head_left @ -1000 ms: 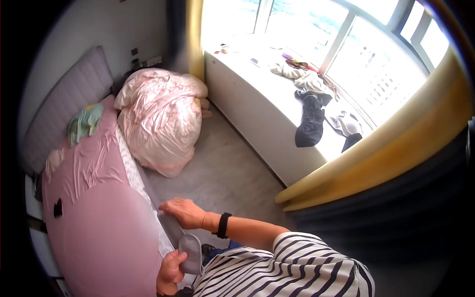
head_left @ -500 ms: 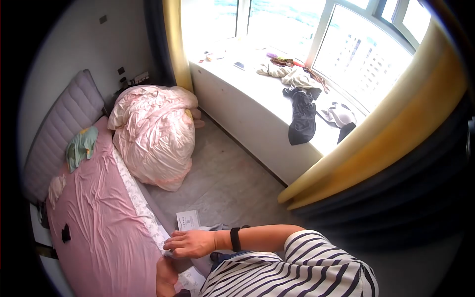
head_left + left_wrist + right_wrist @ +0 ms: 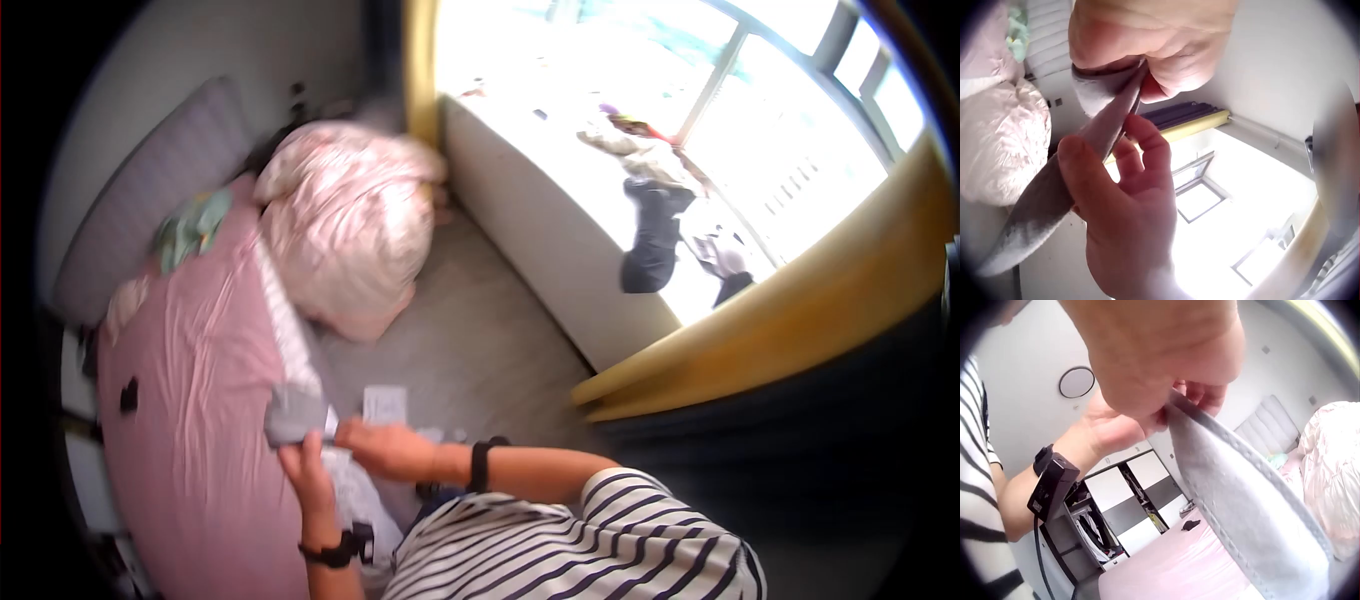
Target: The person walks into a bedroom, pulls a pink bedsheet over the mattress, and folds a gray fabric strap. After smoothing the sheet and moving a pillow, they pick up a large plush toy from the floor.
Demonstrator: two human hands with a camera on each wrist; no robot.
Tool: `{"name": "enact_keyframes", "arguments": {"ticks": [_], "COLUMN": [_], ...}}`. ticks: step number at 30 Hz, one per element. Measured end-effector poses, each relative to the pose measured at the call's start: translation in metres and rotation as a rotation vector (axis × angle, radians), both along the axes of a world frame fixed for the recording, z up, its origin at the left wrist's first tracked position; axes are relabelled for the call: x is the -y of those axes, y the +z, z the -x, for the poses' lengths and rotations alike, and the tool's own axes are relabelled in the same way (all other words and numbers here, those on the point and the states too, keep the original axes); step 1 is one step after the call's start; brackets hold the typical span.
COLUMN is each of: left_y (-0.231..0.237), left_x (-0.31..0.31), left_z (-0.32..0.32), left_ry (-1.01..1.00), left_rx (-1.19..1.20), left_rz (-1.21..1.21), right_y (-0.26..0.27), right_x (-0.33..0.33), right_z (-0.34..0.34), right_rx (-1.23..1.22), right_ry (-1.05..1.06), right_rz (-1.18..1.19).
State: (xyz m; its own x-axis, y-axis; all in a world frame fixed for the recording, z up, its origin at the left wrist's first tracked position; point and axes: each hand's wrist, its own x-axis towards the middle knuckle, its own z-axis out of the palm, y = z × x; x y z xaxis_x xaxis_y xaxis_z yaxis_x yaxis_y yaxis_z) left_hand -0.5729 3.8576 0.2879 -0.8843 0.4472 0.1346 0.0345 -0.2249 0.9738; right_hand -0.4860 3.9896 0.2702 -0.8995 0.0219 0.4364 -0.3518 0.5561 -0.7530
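A flat grey fabric piece (image 3: 297,415) with rounded ends is held up over the bed's near edge. Close up in the right wrist view, the fabric (image 3: 1250,509) looks pale and soft, with a stitched border. My left hand (image 3: 309,482) pinches it between thumb and fingers, plain in the left wrist view, where the thumb of the left hand (image 3: 1125,212) lies along one face. My right hand (image 3: 392,451) grips the other end, its fingertips partly hidden behind the palm. In the left wrist view that end of the fabric folds up under the right hand (image 3: 1150,37).
The bed (image 3: 200,400) has a pink sheet, a small black item (image 3: 129,395) and a green cloth (image 3: 193,228). A bundled pink quilt (image 3: 345,225) stands beside it. A white box (image 3: 385,403) lies on the floor. Clothes (image 3: 652,235) lie on the window ledge (image 3: 560,215).
The grey piece has come up and left, over the bed's edge, with both hands on it. My left hand has risen, its wristband now in sight. The head view has shifted and blurred.
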Motion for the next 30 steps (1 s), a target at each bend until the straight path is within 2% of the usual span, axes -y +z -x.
{"name": "enact_keyframes", "arguments": {"ticks": [1, 3, 5, 7, 9, 13, 14, 17, 18, 22, 25, 28, 30], "left_y": [0.005, 0.025, 0.032, 0.030, 0.031, 0.022, 0.022, 0.001, -0.009, -0.006, -0.013, -0.017, -0.022], "left_x": [0.001, -0.002, -0.003, 0.003, 0.002, 0.012, 0.008, 0.020, 0.027, 0.022, 0.028, 0.033, 0.036], "left_z": [0.004, 0.000, -0.005, 0.003, 0.006, 0.013, 0.011, 0.018, 0.021, 0.011, 0.010, 0.007, 0.006], "left_ry": [-0.033, -0.029, 0.006, -0.050, -0.057, -0.036, -0.017, -0.032, -0.077, -0.002, 0.002, -0.041, -0.046], "left_rx": [-0.146, -0.184, -0.206, -0.267, -0.151, -0.179, -0.120, -0.143, -0.087, 0.120, 0.169, 0.142, 0.101], "left_rz": [0.066, 0.002, -0.059, 0.007, -0.113, -0.006, -0.005, 0.139, 0.140, -0.064, -0.057, -0.020, 0.033], "right_y": [-0.005, -0.016, -0.009, -0.010, -0.018, -0.023, -0.026, -0.026, -0.022, -0.008, -0.013, -0.011, -0.009], "right_x": [0.002, 0.009, 0.010, 0.009, 0.009, 0.004, 0.003, 0.002, 0.003, 0.009, 0.010, 0.007, 0.002], "right_z": [0.005, 0.018, 0.025, 0.028, 0.030, 0.034, 0.036, 0.039, 0.034, 0.026, 0.029, 0.030, 0.029], "right_rx": [0.017, 0.170, 0.181, 0.085, 0.031, -0.134, -0.158, -0.181, -0.103, 0.031, 0.067, 0.472, 0.516], "right_ry": [-0.059, -0.223, -0.264, -0.194, -0.254, -0.372, -0.404, -0.383, -0.320, -0.136, 0.022, 0.172, 0.201], "right_rz": [0.068, 0.198, 0.374, 0.444, 0.323, 0.163, 0.115, 0.145, 0.150, 0.216, 0.394, 0.890, 0.946]}}
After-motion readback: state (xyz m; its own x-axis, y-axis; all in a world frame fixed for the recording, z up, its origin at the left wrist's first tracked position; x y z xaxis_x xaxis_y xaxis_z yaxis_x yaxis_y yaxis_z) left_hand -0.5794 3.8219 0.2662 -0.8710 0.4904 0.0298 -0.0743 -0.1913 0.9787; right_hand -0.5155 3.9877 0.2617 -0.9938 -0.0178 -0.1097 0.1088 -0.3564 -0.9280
